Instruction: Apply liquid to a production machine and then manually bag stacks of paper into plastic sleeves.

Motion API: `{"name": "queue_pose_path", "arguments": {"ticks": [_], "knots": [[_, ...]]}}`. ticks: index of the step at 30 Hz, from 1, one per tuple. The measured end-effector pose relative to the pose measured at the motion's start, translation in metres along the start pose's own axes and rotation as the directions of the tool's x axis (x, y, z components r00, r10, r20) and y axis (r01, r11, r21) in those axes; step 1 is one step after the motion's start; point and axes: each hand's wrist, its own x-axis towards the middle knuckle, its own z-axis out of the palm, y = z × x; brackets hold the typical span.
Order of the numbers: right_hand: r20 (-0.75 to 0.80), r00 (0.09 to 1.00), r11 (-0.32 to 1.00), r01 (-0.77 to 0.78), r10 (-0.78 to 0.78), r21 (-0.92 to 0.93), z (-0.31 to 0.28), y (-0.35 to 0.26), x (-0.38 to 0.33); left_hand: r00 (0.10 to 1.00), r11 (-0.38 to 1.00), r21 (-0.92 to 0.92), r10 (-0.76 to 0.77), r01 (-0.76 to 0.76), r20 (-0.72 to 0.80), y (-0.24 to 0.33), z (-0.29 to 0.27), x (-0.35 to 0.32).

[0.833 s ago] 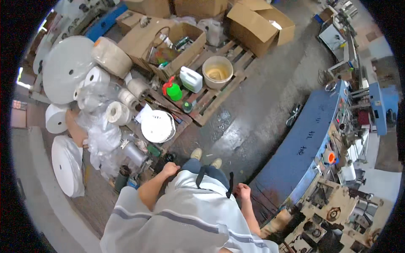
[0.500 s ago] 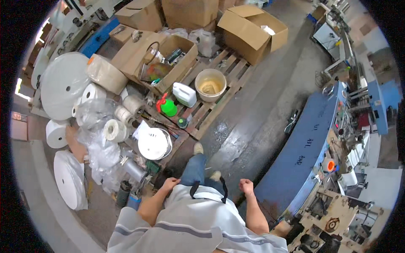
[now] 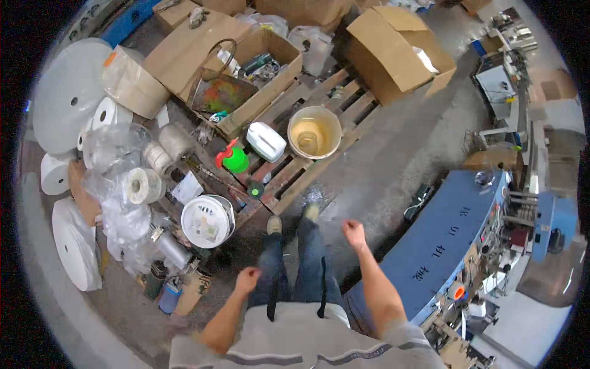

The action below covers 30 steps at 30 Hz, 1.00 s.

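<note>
A: Grip status?
B: R hand (image 3: pixel 353 233): fingers curled in, loose fist. L hand (image 3: pixel 247 280): too small/blurry, can't tell.
A: Nearest stuff?
B: White bucket (image 3: pixel 206 222), lid on, fwd-left of L hand, nr pallet (image 3: pixel 299 182) corner, apart from hand. Blue machine (image 3: pixel 430 230) to right of R hand, also apart.

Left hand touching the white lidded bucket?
Apart. The head view shows it plainly: a strip of grey floor separates the left hand from the white lidded bucket.
</note>
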Motion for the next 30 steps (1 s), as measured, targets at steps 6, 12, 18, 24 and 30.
{"name": "queue_pose_path", "arguments": {"ticks": [6, 12, 18, 24, 30], "knots": [[0.041, 0.787, 0.584, 0.49, -0.615, -0.646, 0.06, -0.046, 0.298, 0.994, 0.984, 0.144, -0.099, 0.106, -0.055, 0.031, 0.052, -0.012], [0.466, 0.855, 0.235, 0.513, -0.23, -0.826, 0.141, -0.066, 0.469, 0.952, 0.957, -0.017, -0.29, 0.289, -0.094, 0.007, 0.107, 0.0], [0.554, 0.781, 0.101, 0.6, -0.289, -0.793, 0.131, -0.053, 0.49, 0.878, 0.878, 0.026, -0.478, 0.478, 0.009, 0.037, 0.127, 0.019], [0.539, 0.71, 0.134, 0.652, -0.454, -0.746, 0.075, -0.09, 0.426, 0.889, 0.887, 0.065, -0.452, 0.457, -0.071, 0.076, 0.111, 0.024], [0.24, 0.742, 0.457, 0.598, -0.626, -0.658, 0.003, -0.129, 0.368, 0.98, 0.991, 0.029, -0.126, 0.132, -0.156, 0.181, 0.08, 0.089]]}}
